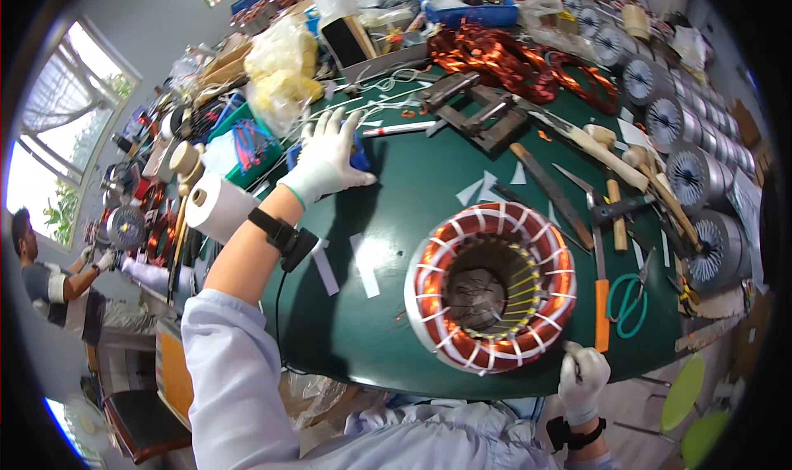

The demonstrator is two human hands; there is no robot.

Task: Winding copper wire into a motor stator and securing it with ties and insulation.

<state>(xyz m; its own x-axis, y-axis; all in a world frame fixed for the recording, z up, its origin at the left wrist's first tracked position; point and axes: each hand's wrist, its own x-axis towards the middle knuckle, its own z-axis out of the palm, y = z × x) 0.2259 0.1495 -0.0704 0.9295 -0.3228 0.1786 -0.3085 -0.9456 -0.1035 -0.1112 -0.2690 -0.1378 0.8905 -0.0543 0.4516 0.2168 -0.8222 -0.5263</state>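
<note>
My left hand (326, 156), in a white glove, is stretched out over the far left of the green table with its fingers spread. Beneath it a blue object (360, 154) shows in part; I cannot tell whether the hand touches it. A white and red pen (400, 129) lies just right of the fingers. The motor stator (429, 280), with copper windings laced in white cord, stands on the table, its bore facing up. By its near right side, at the table's edge, my gloved right hand (582, 379) is closed; what the fingers hold, if anything, is too small to make out.
Teal-handled scissors (629, 305), an orange-handled knife (602, 313) and a wooden mallet (610, 152) lie on the right. Wire spools (693, 177) line the right edge. Copper coils (487, 53) and a metal clamp (478, 111) sit at the back. A co-worker (62, 272) sits far left.
</note>
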